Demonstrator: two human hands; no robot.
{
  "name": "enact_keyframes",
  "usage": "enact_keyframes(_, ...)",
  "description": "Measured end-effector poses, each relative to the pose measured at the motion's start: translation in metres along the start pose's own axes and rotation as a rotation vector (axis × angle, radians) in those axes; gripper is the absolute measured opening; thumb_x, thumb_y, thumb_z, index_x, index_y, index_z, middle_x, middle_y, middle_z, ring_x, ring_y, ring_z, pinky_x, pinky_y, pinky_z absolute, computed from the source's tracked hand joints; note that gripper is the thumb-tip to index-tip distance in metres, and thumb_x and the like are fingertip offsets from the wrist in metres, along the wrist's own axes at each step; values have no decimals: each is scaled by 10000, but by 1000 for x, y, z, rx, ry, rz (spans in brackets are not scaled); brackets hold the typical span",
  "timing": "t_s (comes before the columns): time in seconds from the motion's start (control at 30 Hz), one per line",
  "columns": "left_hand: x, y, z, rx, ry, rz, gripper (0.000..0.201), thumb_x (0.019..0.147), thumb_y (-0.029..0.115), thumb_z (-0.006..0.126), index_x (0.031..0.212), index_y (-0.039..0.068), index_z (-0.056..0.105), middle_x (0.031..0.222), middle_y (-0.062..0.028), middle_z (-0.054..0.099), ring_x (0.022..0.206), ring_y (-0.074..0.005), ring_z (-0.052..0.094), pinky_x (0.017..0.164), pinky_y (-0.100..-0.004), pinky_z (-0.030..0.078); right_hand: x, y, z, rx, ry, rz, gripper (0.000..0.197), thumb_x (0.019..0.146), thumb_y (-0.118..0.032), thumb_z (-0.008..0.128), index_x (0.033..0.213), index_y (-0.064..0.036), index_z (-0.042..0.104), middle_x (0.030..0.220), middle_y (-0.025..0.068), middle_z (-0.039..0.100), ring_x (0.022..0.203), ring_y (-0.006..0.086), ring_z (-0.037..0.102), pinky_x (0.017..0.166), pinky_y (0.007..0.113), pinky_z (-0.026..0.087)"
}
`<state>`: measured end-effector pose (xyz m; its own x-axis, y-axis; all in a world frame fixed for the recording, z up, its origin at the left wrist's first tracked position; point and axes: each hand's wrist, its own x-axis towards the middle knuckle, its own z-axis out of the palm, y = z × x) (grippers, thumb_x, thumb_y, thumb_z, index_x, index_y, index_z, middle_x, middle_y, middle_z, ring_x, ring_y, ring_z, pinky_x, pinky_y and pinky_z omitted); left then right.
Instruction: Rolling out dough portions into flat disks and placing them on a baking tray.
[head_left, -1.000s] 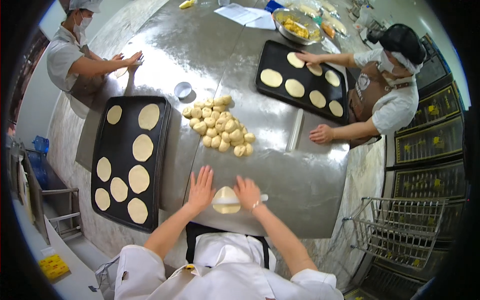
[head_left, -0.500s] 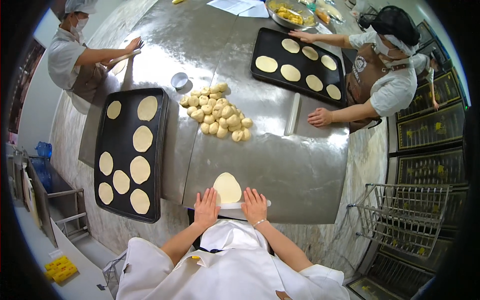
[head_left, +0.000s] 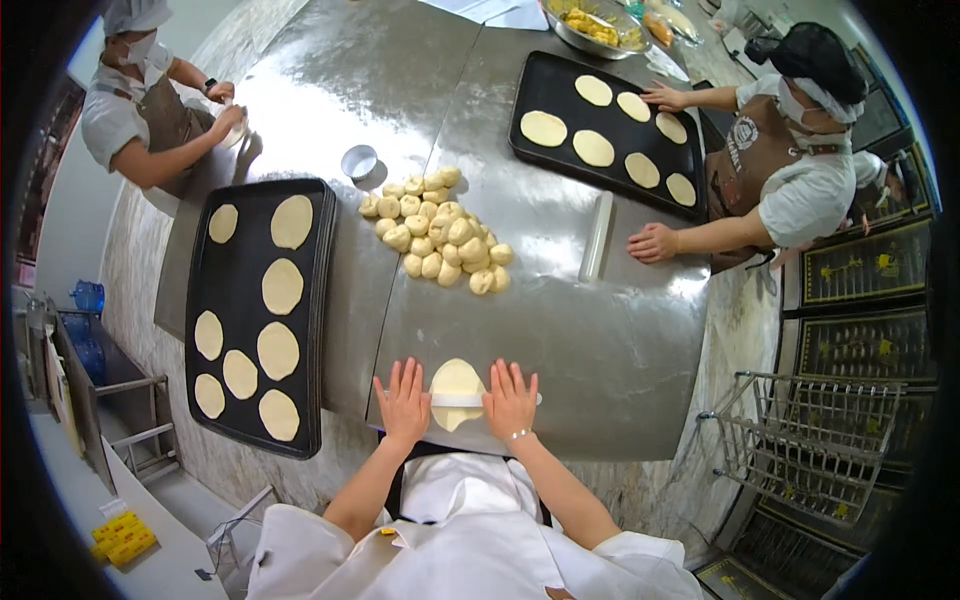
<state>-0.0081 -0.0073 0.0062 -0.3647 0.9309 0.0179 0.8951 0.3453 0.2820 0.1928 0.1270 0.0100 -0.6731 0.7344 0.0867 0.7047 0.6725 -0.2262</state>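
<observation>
Near the table's front edge lies a flattened pale dough round (head_left: 457, 374), with a white rolling pin (head_left: 457, 400) crossing its middle. My left hand (head_left: 404, 402) rests palm down on the pin's left part, fingers stretched forward. On the right part, my right hand (head_left: 511, 402) lies the same way, open and pressing from above. Both hands flank the dough, and neither wraps round the pin. Ahead of them sits a heap of dough balls (head_left: 440, 230) on the metal table.
A black tray (head_left: 240, 290) with several dough rounds stands left; another tray (head_left: 556, 88) is at far right, beside a loose rolling pin (head_left: 596, 238). A metal ring (head_left: 359, 162) is behind the dough balls. Co-workers stand at left (head_left: 150, 110) and right (head_left: 790, 150).
My hands and the rolling pin have moved forward, from the dough's near edge to its middle. The left co-worker's hands have left a rolling pin and now lift a dough round.
</observation>
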Motion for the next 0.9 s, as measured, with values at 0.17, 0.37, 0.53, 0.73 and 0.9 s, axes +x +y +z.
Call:
enact_keyframes(0.17, 107, -8, -5, 72, 72, 5, 605, 992, 349, 566, 1496, 26, 478, 1623, -102, 390, 1525, -334, 299, 1200, -696, 147, 106, 26, 7, 20, 155, 19, 513, 942, -353, 619, 1374, -80, 580, 1363, 126, 593, 1246, 324, 549, 1104, 573, 379)
enact_keyframes(0.37, 155, -23, 4, 58, 102, -21, 618, 1013, 350, 540, 1507, -7, 440, 1621, -148, 377, 1529, -328, 291, 1215, -667, 156, 141, 33, 13, 82, -117, 208, 423, 954, -365, 637, 1243, -55, 630, 1224, 132, 631, 1103, 303, 590, 969, 492, 458)
enact_keyframes(0.53, 69, -5, 0, 21, 31, 37, 658, 970, 337, 575, 1498, -30, 438, 1598, -202, 396, 1508, -344, 335, 1219, -628, 184, 51, 26, 8, -1, 120, -24, 533, 953, -410, 623, 1358, -64, 604, 1402, 130, 596, 1271, 316, 550, 1085, 532, 405)
enact_keyframes(0.73, -5, -12, -24, -478, -253, -120, 604, 977, 293, 594, 1474, -25, 462, 1577, -195, 434, 1472, -362, 389, 1195, -558, 271, -26, 22, -12, 112, -103, -79, 564, 950, -410, 616, 1397, -70, 582, 1453, 107, 572, 1321, 277, 528, 1135, 532, 359)
enact_keyframes(0.9, 42, -3, -18, -59, 56, 35, 608, 981, 294, 587, 1478, -29, 451, 1599, -199, 395, 1501, -362, 338, 1208, -585, 249, 35, 26, 8, 122, 90, -30, 557, 950, -394, 616, 1410, -84, 573, 1476, 96, 553, 1349, 287, 504, 1125, 519, 368)
